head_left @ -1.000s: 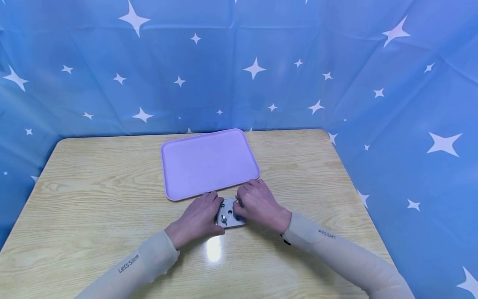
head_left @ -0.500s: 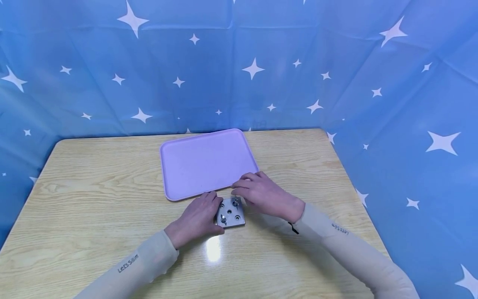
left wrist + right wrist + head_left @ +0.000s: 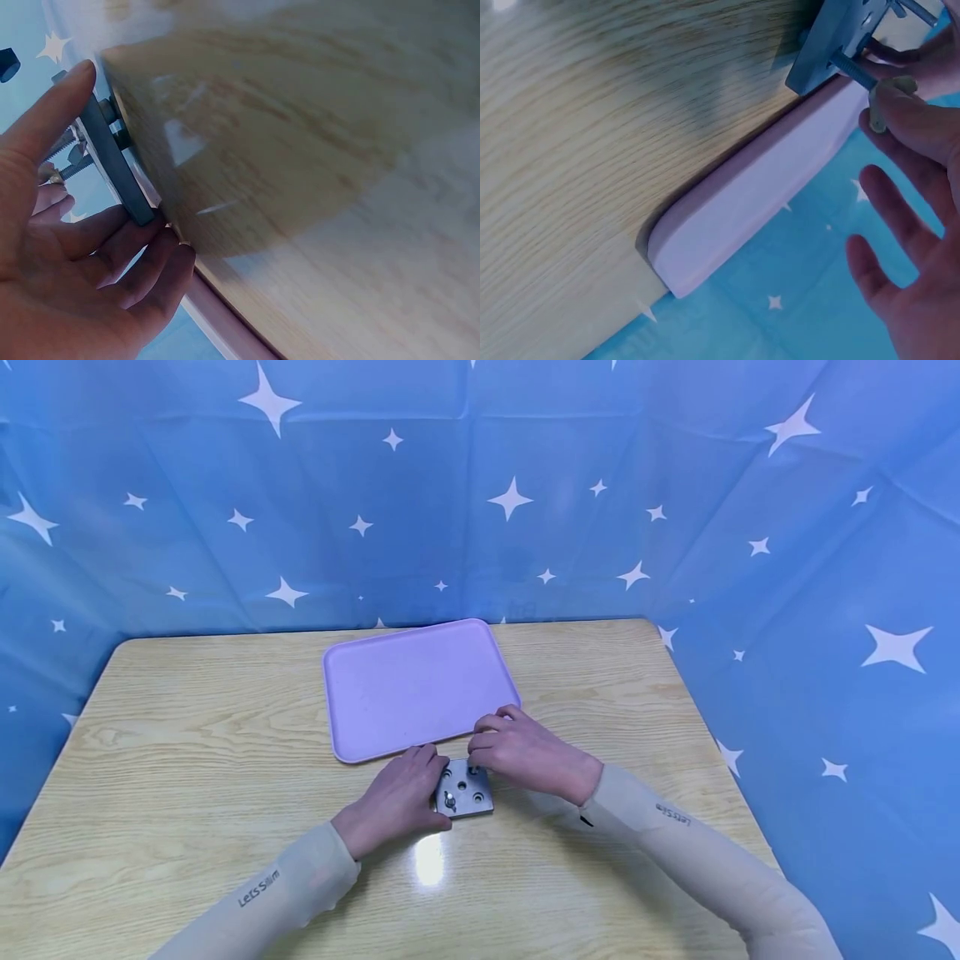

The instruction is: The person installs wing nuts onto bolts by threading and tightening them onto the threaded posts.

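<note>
Two wing nuts, two bolts, and maybe a halfway point?

Plate (image 3: 469, 808) is on the counter (image 3: 187, 735) between both hands, left hand (image 3: 401, 793) gripping its side, right hand (image 3: 521, 756) pinching the far nut (image 3: 877, 120) between thumb and index, other fingers spread. Both nuts are on their bolts, but the far one has bare thread (image 3: 855, 70) under it, so I'd call that one unfinished; can't tell how snug the near nut (image 3: 450, 802) is. Three other holes show no bolts. Purple tray (image 3: 420, 693) sits just behind, starry curtain (image 3: 420, 485) past that; only the left fingers crowd the plate's edge.
</note>
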`<state>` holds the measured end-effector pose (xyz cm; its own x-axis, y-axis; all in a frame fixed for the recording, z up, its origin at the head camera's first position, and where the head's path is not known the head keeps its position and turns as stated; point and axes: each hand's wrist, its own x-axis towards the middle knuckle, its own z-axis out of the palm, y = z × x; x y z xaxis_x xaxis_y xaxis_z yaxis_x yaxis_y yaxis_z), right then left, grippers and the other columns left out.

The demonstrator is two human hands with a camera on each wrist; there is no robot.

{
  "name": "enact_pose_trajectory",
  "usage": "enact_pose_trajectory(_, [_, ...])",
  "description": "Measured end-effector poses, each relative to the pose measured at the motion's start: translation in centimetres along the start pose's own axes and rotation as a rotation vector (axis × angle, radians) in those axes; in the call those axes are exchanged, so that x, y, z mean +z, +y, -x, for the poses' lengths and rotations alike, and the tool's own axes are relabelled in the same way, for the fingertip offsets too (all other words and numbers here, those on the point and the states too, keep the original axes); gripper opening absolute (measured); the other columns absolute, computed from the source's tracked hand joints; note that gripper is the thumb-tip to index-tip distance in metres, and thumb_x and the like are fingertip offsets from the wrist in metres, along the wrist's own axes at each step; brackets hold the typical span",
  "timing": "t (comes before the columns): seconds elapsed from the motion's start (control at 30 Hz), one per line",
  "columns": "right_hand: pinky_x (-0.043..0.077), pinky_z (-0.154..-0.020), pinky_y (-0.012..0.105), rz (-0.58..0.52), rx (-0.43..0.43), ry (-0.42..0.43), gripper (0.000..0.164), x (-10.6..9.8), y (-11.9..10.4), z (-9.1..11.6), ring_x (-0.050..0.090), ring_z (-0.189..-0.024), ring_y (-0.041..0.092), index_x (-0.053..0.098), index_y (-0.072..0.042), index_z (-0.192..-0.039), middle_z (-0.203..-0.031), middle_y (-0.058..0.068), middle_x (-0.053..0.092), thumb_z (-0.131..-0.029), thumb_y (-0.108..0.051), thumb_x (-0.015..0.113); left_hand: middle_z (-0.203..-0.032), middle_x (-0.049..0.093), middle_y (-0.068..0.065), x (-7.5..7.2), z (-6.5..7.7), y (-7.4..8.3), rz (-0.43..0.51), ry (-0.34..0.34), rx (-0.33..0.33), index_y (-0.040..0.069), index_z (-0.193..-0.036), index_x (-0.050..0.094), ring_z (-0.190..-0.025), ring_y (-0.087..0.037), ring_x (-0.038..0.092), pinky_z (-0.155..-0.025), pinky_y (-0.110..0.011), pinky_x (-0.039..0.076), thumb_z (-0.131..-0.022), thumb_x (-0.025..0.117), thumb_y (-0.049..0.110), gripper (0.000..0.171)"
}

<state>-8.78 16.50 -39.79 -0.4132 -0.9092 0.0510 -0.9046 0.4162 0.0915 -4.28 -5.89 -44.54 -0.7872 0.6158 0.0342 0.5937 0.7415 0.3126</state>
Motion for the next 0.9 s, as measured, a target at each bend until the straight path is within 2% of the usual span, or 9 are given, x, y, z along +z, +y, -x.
enact_pose_trajectory(0.2, [0.038,-0.08,0.035,0.004,0.064,0.03,0.006,0.4,-0.4,-0.3,0.053,-0.09,0.014,0.071,-0.02,-0.091,-0.09,-0.009,0.066,-0.088,-0.025,0.071,-0.094,0.049,-0.002,0.0,0.0,-0.1,0.008,0.002,-0.003,0.002,-0.112,0.06,-0.085,-0.019,0.048,-0.073,-0.034,0.043,-0.057,0.086,0.048,0.077])
enact_pose_trajectory(0.33, [0.038,-0.071,0.034,0.026,0.158,0.091,0.015,1.1,-1.1,-0.3,0.053,-0.079,0.017,0.066,-0.016,-0.081,-0.079,-0.005,0.063,-0.087,-0.03,0.069,-0.094,0.048,-0.003,0.1,0.0,-0.1,0.0,0.014,0.003,0.002,-0.112,0.06,-0.085,-0.019,0.047,-0.073,-0.033,0.044,-0.057,0.087,0.049,0.078])
enact_pose_trajectory(0.47, [0.039,-0.066,0.037,0.027,0.288,0.188,0.024,1.7,-2.3,-0.6,0.052,-0.068,0.021,0.057,-0.013,-0.067,-0.068,0.0,0.058,-0.079,-0.029,0.07,-0.094,0.048,-0.002,0.2,0.0,-0.1,-0.007,0.028,0.01,0.002,-0.112,0.06,-0.084,-0.019,0.047,-0.073,-0.033,0.043,-0.056,0.087,0.049,0.078])
enact_pose_trajectory(0.6, [0.039,-0.062,0.038,0.033,0.395,0.237,0.027,2.2,-3.1,-0.8,0.051,-0.065,0.022,0.051,-0.014,-0.063,-0.063,0.001,0.053,-0.077,-0.029,0.069,-0.092,0.048,-0.002,0.3,0.0,-0.2,-0.017,0.038,0.014,0.003,-0.11,0.06,-0.082,-0.018,0.046,-0.071,-0.032,0.043,-0.056,0.087,0.049,0.076])
enact_pose_trajectory(0.73, [0.036,-0.057,0.035,0.042,0.457,0.208,0.028,2.4,-3.5,-0.8,0.05,-0.064,0.021,0.05,-0.014,-0.064,-0.063,0.0,0.051,-0.079,-0.032,0.065,-0.091,0.047,-0.001,0.2,0.1,-0.2,-0.019,0.043,0.014,0.003,-0.108,0.06,-0.082,-0.018,0.046,-0.071,-0.032,0.043,-0.056,0.087,0.049,0.075])
enact_pose_trajectory(0.8, [0.035,-0.058,0.036,0.024,0.49,0.156,0.033,2.2,-3.6,-0.7,0.049,-0.066,0.021,0.05,-0.015,-0.066,-0.065,-0.001,0.052,-0.082,-0.041,0.063,-0.091,0.048,-0.002,0.2,0.1,-0.2,-0.018,0.04,0.015,0.003,-0.109,0.06,-0.082,-0.019,0.046,-0.071,-0.033,0.043,-0.056,0.087,0.049,0.075])
enact_pose_trajectory(0.9, [0.037,-0.063,0.038,-0.019,0.513,0.079,0.043,1.2,-3.2,-0.4,0.051,-0.075,0.022,0.058,-0.014,-0.075,-0.075,0.0,0.059,-0.085,-0.056,0.057,-0.093,0.048,-0.002,0.2,0.1,-0.2,-0.012,0.034,0.017,0.002,-0.11,0.06,-0.083,-0.019,0.047,-0.072,-0.033,0.043,-0.057,0.086,0.049,0.076])
